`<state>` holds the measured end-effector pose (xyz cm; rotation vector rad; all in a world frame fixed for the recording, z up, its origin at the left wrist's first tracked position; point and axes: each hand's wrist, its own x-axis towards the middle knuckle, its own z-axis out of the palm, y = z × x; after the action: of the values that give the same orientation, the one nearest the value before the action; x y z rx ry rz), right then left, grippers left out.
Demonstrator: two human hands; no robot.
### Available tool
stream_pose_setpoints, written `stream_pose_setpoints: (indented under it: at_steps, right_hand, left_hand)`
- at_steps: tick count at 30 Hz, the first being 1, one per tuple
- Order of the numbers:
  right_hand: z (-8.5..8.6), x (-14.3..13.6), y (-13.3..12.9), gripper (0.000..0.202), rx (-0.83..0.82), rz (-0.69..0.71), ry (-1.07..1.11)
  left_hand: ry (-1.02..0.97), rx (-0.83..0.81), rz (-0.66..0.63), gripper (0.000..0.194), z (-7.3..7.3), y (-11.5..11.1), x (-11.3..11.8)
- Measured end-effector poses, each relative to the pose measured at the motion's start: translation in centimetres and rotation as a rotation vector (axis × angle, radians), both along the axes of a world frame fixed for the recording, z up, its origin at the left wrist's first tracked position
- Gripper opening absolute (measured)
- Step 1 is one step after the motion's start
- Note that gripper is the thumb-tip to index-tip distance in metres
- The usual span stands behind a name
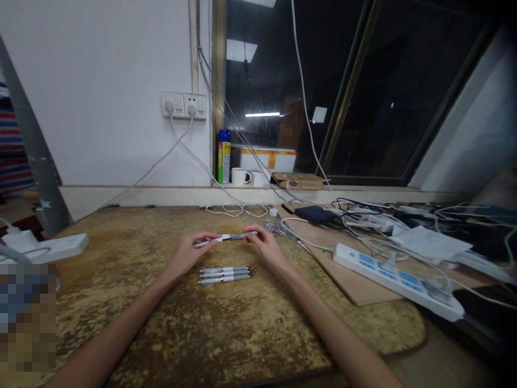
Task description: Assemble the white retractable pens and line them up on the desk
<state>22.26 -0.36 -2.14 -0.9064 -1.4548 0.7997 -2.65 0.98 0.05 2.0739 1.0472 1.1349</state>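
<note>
My left hand [196,246] pinches the left end of a white and grey pen [230,237], held level a little above the worn wooden table [169,334]. At the pen's right end, the fingers of my right hand [260,241] are closed on it. Whether the pen is in one piece or in parts cannot be made out. Just below, nearer to me, several similar pens [224,275] lie side by side on the tabletop, and neither hand touches them.
A white power strip [398,280] and tangled cables lie on a brown board [355,285] at the right. Another power strip [64,248] sits at the left. By the window stand a spray can [224,157], a white mug [239,176] and a cardboard box [299,181].
</note>
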Motion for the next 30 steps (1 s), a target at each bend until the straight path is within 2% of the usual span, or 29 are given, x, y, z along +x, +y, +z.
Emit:
stream_pose_setpoints:
  at_steps: [5, 20, 30]
  right_hand:
    - [0.14, -0.04, -0.08, 0.021, 0.001, -0.006, 0.012]
    - [0.12, 0.09, -0.06, 0.021, -0.013, 0.041, 0.049]
    - [0.07, -0.07, -0.19, 0.02, 0.039, -0.028, -0.115]
  left_hand:
    - [0.013, 0.004, 0.014, 0.035, 0.28, -0.17, 0.05]
    - [0.017, 0.003, -0.001, 0.033, -0.27, 0.37, -0.13]
    - [0.03, 0.012, -0.013, 0.034, -0.13, 0.23, -0.12]
